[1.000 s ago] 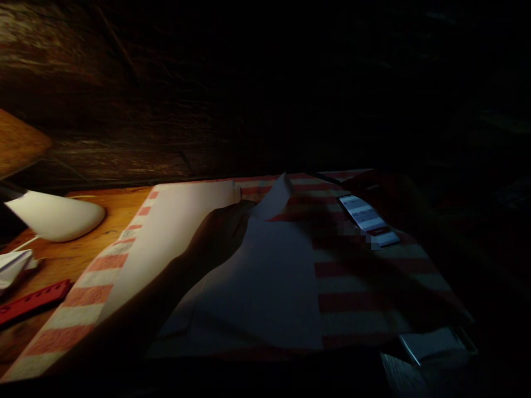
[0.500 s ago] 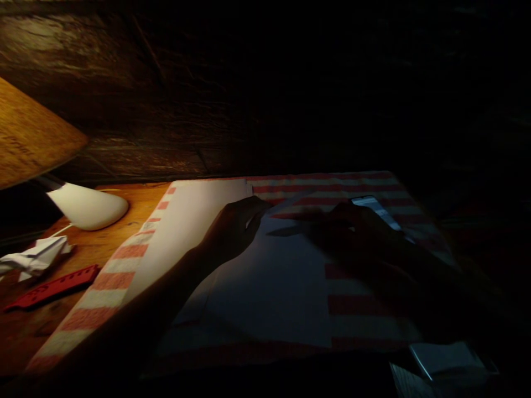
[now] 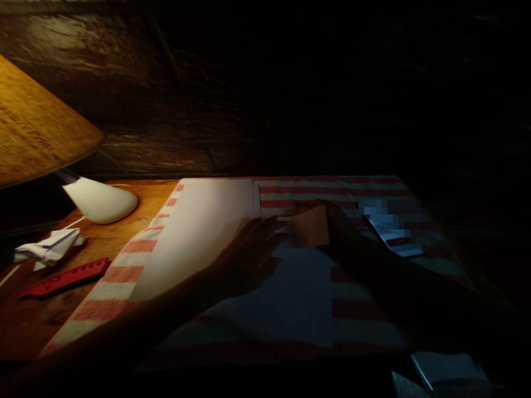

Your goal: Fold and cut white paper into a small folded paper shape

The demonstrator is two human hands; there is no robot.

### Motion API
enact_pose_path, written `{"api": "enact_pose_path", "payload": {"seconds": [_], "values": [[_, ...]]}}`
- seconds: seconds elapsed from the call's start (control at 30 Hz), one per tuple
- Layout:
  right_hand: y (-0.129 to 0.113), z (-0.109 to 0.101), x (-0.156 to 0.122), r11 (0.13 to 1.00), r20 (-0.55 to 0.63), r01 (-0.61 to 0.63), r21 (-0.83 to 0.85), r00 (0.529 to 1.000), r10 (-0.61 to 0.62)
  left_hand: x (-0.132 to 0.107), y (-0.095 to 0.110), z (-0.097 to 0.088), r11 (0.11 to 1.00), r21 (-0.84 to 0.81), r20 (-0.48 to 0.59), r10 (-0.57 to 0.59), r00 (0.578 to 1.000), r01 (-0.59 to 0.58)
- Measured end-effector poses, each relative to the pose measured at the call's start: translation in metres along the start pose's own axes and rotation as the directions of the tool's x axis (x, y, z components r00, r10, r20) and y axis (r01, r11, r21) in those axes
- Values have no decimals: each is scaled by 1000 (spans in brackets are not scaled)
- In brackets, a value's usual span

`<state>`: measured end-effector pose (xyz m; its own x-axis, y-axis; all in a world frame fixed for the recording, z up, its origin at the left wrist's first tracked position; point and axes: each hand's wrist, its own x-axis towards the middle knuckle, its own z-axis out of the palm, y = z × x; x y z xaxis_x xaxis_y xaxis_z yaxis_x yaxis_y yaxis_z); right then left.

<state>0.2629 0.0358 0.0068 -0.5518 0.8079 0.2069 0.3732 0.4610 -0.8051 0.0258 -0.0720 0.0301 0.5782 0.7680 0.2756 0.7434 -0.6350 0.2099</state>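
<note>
paper (image 3: pixel 314 228) in right hand (image 3: pixel 338 222), left hand (image 3: pixel 252 249) spread

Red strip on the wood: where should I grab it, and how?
Probably pinch the red strip across its middle, coming from above on the near side: it lies flat, long and narrow, with the crumpled paper just beyond its far edge.

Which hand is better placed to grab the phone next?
Right, likely: the right hand is nearer the phone, though it seems to hold paper. The left hand, open, is farther off.
</note>
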Motion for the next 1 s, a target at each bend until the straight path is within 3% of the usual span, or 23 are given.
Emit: {"api": "enact_pose_path", "payload": {"seconds": [0.13, 0.23, 0.37, 0.6, 0.87, 1.0], "values": [[2, -14, 6, 984, 55, 171, -54, 984, -168, -26, 14, 11, 1000, 26, 136, -10, 991, 6], [3, -18, 6, 968, 63, 211, -134, 977, -205, -31, 16, 14, 1000, 20, 177, -16, 984, 13], [8, -11, 5, 981, 77, 157, -117, 986, -149, -28, 16, 12, 1000, 18, 175, -27, 984, 24], [13, -1, 6, 995, 50, 34, 95, 998, -39, -29, 18, 11, 999, 13, 182, -33, 983, 31], [14, 0, 0, 999, 14, 8, 35, 1000, -9, -31, 18, 13, 1000, 2, 176, -30, 984, 30], [9, 3, 4, 997, 7, 4, 83, 1000, -5, -30, 20, 13, 1000, -4, 155, -29, 987, 30]]}}
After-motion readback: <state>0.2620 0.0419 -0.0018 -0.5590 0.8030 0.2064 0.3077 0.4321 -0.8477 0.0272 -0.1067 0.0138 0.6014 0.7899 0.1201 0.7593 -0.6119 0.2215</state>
